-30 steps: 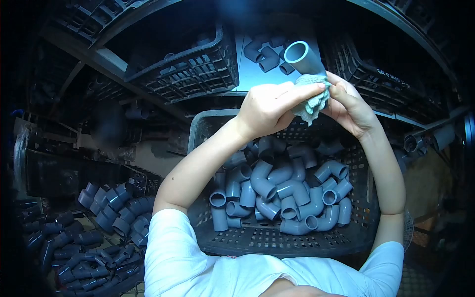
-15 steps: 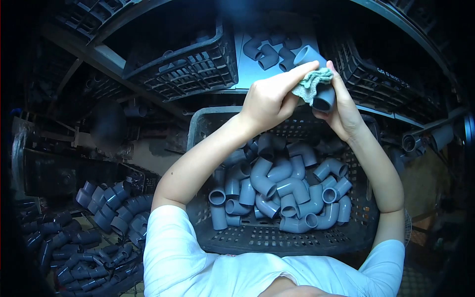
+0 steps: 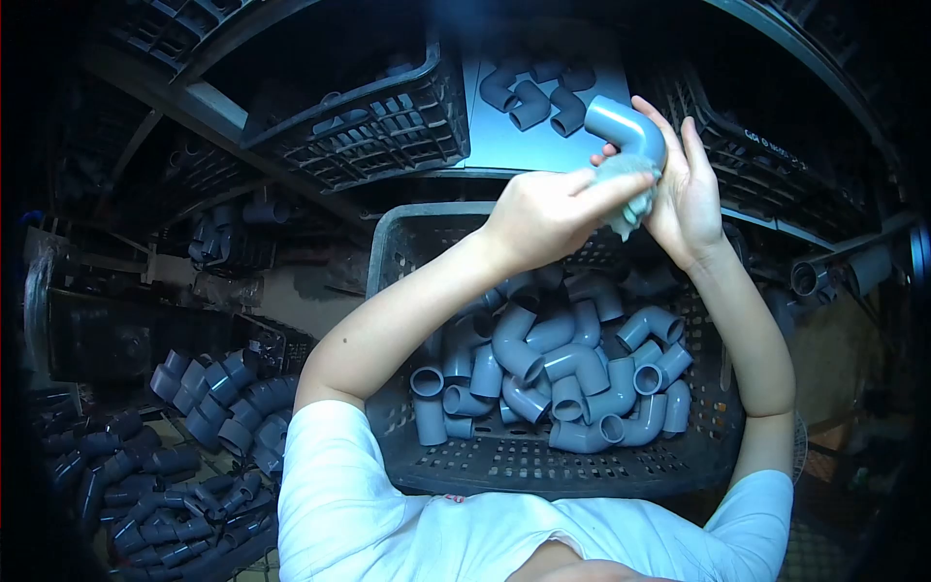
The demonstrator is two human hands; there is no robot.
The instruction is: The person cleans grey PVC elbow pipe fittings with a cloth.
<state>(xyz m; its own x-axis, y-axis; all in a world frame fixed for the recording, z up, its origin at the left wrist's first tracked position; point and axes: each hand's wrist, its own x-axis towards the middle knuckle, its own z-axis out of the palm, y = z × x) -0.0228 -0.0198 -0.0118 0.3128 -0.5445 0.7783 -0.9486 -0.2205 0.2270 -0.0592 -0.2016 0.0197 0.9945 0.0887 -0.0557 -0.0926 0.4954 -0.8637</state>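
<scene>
A glossy grey pipe elbow [image 3: 628,128] is held up above the far rim of a black crate [image 3: 388,242]. My left hand [image 3: 548,215] presses a pale green cloth [image 3: 628,189] against the elbow's lower end. The elbow rests against the palm of my right hand [image 3: 687,199], its thumb partly hidden behind and two fingers pointing up. Below both hands, many grey elbows [image 3: 572,369] lie heaped in the crate.
Several dark elbows [image 3: 529,105] stand on a white surface [image 3: 499,150] beyond the crate. Black crates [image 3: 373,131] flank it on the shelf. At the left are more piles of grey fittings [image 3: 208,393]. Metal rails cross behind.
The elbow has turned in my right hand, so its bend and upper arm now show. My left hand and the cloth have shifted slightly down and toward the right. More of my right palm is visible.
</scene>
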